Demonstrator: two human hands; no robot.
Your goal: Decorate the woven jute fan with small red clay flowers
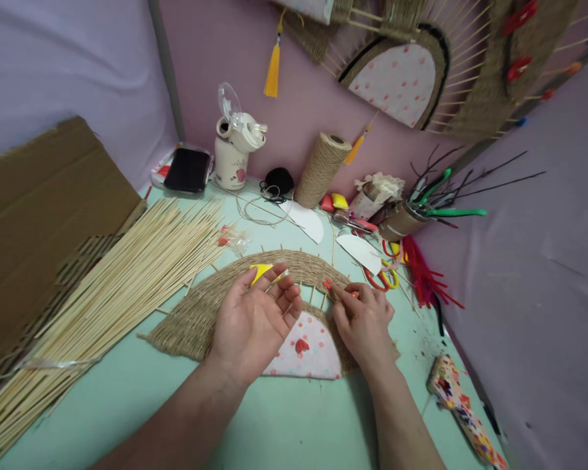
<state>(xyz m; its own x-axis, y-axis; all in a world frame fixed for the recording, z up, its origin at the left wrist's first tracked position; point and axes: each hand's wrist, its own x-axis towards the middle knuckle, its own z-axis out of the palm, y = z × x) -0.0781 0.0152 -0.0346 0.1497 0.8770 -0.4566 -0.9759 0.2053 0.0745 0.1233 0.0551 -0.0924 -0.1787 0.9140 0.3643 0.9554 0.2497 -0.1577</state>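
A fan-shaped woven twine piece (191, 320) lies on the table, with thin sticks showing in its gap. Its half-round white cloth panel (318, 346) has red dots and a red ornament (302, 346) on it. My left hand (257, 320) is palm up over the weave, fingers apart and slightly bent. A yellow piece (259, 271) shows behind its thumb and index finger; whether the hand touches it is unclear. My right hand (365, 320) is closed, its index fingertip at a small red flower (327, 284) on the woven band. Another red and yellow bit (355, 295) shows by its fingers.
Bundled thin sticks (142, 281) and cardboard (39, 228) lie left. Behind stand a hot glue pot-like white jar (231, 163), twine spool (321, 170) and tool holder (402, 222). Scissors (387, 279) and a flower-patterned glue gun (463, 408) lie right.
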